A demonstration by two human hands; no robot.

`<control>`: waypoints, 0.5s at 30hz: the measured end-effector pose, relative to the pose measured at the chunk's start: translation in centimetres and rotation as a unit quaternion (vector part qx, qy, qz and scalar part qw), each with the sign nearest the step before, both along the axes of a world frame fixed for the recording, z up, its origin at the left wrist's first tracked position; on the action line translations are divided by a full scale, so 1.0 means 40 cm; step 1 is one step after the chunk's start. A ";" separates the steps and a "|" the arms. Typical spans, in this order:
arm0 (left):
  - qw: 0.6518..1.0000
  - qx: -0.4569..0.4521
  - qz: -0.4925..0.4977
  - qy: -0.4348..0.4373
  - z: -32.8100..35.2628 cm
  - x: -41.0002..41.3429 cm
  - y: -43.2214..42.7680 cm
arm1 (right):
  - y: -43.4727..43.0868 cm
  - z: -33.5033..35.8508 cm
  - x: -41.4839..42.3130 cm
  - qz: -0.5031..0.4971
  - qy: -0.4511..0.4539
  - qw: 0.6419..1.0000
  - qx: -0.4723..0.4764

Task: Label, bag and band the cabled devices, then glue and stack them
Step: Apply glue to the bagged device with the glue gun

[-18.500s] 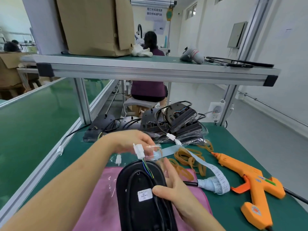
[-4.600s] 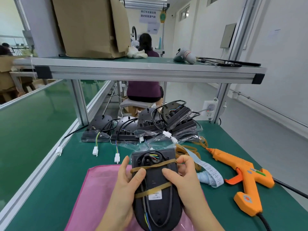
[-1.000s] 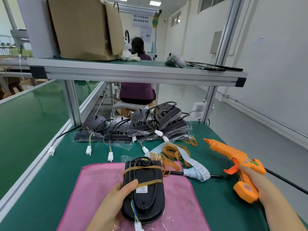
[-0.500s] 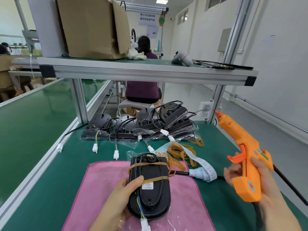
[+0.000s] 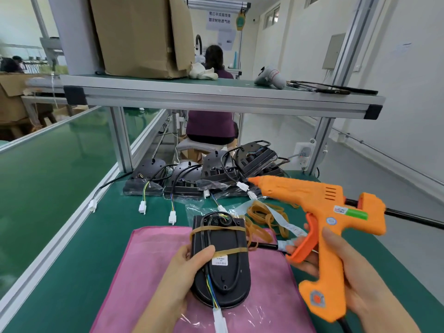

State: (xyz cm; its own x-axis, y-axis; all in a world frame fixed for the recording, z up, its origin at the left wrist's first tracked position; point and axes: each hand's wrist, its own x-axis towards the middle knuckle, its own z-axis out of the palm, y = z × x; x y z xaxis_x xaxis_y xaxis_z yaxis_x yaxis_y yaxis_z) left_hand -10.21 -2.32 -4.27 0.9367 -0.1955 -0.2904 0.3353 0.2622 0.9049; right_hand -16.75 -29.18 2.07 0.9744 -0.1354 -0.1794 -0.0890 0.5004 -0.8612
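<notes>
Head view: device [image 5: 223,265] lies flat on pink cloth [image 5: 149,260] at the bench [image 5: 72,248] front. It's bagged in clear film, two bands [image 5: 230,251] across it, label [image 5: 219,261] showing, cable with white plug [image 5: 219,320] trailing toward us. Our left hand [image 5: 189,265] grips its left edge, thumb on top by the lower band. Our right hand [image 5: 348,272] wraps the glue gun [image 5: 324,212] handle, fingers by the trigger. Gun is raised off the bench, nozzle [image 5: 252,180] aimed left and away, above the loose bands [image 5: 262,212] and label strip [image 5: 286,224], not at the device.

We judge labelling, bagging and banding done on this one; gluing is the step in hand, not begun. To do it well we tip the nozzle down onto the device, keep the left hand pressing so it can't slide on the cloth, and pull that thumb clear of the hot tip. Squeeze short, one small bead; too much likely melts or smears the bag. Exact glue spot we cannot tell. Watch the cord [image 5: 344,327] so it doesn't drag the loose bands. More devices [image 5: 182,179] sit in a row at the back.
</notes>
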 end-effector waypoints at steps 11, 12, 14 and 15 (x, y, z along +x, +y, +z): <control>1.000 0.016 0.021 -0.008 -0.002 0.011 -0.004 | 0.050 -0.023 -0.016 0.013 0.016 0.982 -0.189; 1.000 0.016 0.018 -0.006 -0.002 0.011 -0.004 | 0.050 -0.027 -0.017 0.009 0.019 0.982 -0.190; 1.000 0.016 0.014 -0.002 -0.003 0.010 -0.002 | 0.054 -0.031 -0.020 0.003 0.025 0.980 -0.198; 1.000 0.016 0.013 0.001 -0.003 0.010 0.000 | 0.056 -0.032 -0.022 0.001 0.027 0.979 -0.203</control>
State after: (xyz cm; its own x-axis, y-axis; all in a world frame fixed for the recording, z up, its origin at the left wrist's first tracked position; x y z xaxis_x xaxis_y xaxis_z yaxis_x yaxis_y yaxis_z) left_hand -9.79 -2.33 -4.41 0.9409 -0.1611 -0.2979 0.3303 0.2416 0.9124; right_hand -17.65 -26.95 0.78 0.9654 -0.2036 -0.1629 -0.1409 0.1183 -0.9829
